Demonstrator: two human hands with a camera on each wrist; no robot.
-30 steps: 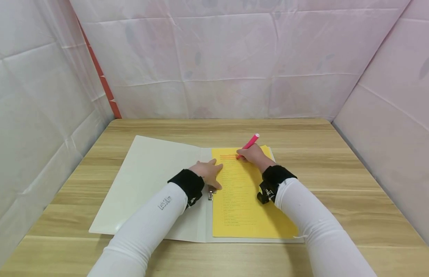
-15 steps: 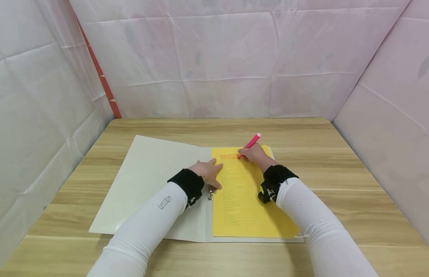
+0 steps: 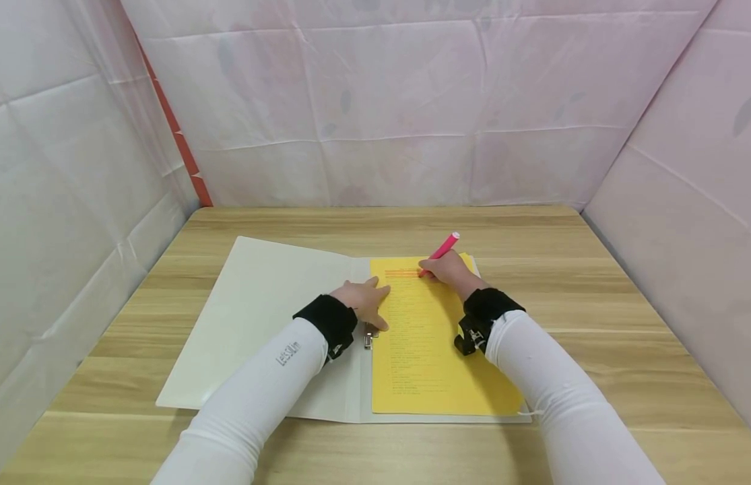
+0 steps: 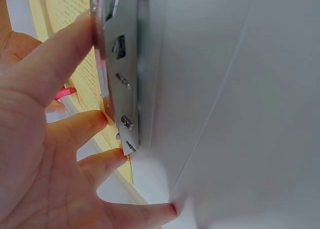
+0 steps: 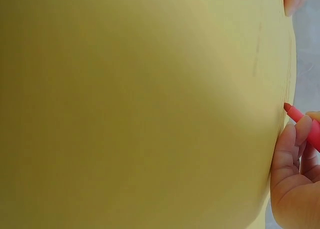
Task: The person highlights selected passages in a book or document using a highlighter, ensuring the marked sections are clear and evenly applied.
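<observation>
While the left hand [image 3: 366, 303] lies flat on the folder [image 3: 266, 316], fingers straight, the right hand [image 3: 450, 269] pinches the marker [image 3: 440, 252]. Its tip touches the sheet [image 3: 423, 350] top, pointing left.

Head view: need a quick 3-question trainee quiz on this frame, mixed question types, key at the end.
1. True or false: the right hand grips a pink highlighter with its tip on the yellow sheet.
2. What does the left hand rest on? A) the bare wooden table B) the open white folder at its metal clip C) the highlighter
3. Fill in: the highlighted lines sit near the ___ edge of the yellow sheet, as the head view shows it.

Key: 1 true; 2 B; 3 top (far)
</observation>
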